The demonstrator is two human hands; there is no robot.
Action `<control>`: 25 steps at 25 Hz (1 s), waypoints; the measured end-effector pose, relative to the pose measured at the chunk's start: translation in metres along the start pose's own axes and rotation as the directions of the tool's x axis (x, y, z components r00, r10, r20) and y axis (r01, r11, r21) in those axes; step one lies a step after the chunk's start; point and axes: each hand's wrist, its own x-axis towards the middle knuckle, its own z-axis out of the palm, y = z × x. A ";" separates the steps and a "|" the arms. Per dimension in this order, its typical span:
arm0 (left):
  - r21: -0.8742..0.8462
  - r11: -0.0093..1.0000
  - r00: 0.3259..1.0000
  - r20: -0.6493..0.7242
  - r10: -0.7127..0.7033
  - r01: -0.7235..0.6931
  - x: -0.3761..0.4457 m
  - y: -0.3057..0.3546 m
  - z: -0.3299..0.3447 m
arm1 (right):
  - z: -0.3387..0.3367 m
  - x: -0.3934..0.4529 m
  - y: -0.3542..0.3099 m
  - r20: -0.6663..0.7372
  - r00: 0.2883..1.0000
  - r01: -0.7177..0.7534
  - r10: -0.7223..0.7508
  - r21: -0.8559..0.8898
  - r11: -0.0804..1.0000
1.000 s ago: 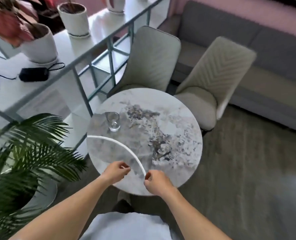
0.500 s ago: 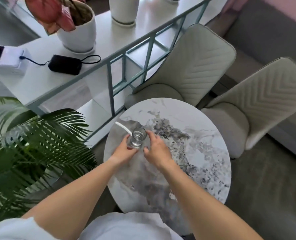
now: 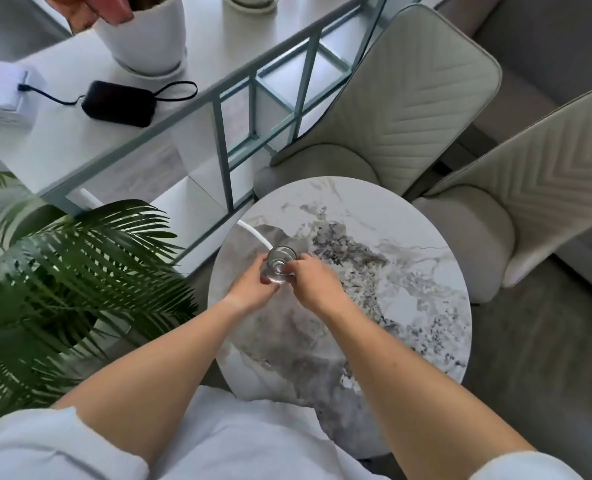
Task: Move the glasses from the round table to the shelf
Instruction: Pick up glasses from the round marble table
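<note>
A small clear glass [image 3: 280, 264] stands at the left side of the round marble table [image 3: 391, 306]. My left hand [image 3: 253, 289] wraps it from the left and my right hand [image 3: 313, 282] grips it from the right, so both hold it. The white shelf [image 3: 80, 133] with a grey-green metal frame runs along the upper left, beyond the table. A white curved strip [image 3: 253, 233] lies on the table just behind the glass.
On the shelf top sit a white plant pot [image 3: 149, 32], a black pouch with a cord [image 3: 118, 103] and a white device [image 3: 3, 95]. A palm plant [image 3: 62, 271] stands at the left. Two padded chairs [image 3: 391, 98] and a grey sofa [image 3: 547, 46] stand behind the table.
My hands moved from the table's near edge forward to the glass and closed around it. The view came closer and tilted down over the table.
</note>
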 end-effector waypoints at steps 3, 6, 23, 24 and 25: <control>0.050 0.999 0.999 -0.033 0.018 -0.017 -0.011 -0.005 0.002 | -0.006 -0.006 0.001 -0.020 0.999 0.050 -0.050 -0.003 0.999; 0.044 0.999 0.991 -0.130 0.031 -0.026 -0.033 -0.015 0.006 | -0.001 -0.023 -0.009 -0.053 0.995 0.088 -0.085 0.060 0.994; -0.478 0.873 0.769 -0.522 -0.369 0.095 -0.370 -0.255 0.119 | 0.173 -0.288 -0.124 0.190 0.743 0.585 -0.642 0.281 0.760; -0.493 0.865 0.742 -0.545 -0.390 0.093 -0.386 -0.268 0.122 | 0.183 -0.300 -0.135 0.203 0.724 0.604 -0.660 0.275 0.748; -0.495 0.864 0.717 -0.568 -0.404 0.095 -0.401 -0.279 0.124 | 0.192 -0.311 -0.146 0.212 0.707 0.623 -0.674 0.264 0.736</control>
